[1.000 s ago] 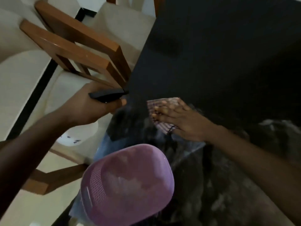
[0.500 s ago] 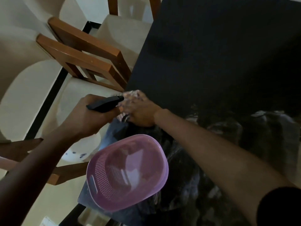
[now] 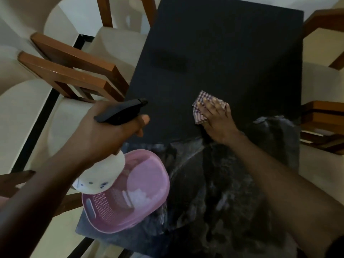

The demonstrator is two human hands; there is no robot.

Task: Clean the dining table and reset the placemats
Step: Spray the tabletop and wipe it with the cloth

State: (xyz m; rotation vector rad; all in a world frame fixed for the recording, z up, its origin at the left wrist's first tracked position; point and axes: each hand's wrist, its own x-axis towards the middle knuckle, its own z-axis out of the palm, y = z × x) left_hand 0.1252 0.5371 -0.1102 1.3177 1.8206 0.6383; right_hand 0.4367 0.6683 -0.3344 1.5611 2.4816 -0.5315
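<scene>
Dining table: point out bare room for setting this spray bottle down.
Widest free patch: the far half of the table, beyond the checked cloth under the right hand, between the chairs on either side. A narrower strip lies between the pink basket and the right forearm. The near-left corner is crowded: basket, plus the left hand holding the spray bottle above it.

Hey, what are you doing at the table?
A person is cleaning the dark dining table. The right hand presses a checked cloth flat on the tabletop, fingers straight. The left hand holds a white spray bottle with a black nozzle. A pink basket sits near the table's left edge.
</scene>
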